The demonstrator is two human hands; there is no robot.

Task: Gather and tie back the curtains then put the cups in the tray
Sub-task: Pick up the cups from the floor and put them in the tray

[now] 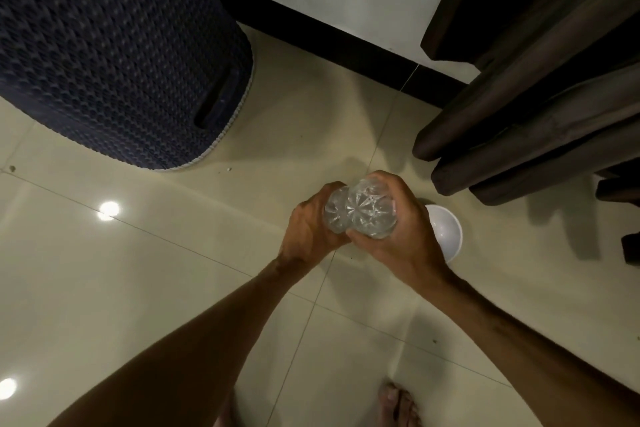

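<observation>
The cup step looks underway: the left hand (308, 229) grips one cut-glass cup (334, 215) and the right hand (401, 236) grips another glass cup (372, 213), the two touching between the hands. A white cup (446, 230) sits just right of the right hand. No tray is visible; next, finding it
</observation>
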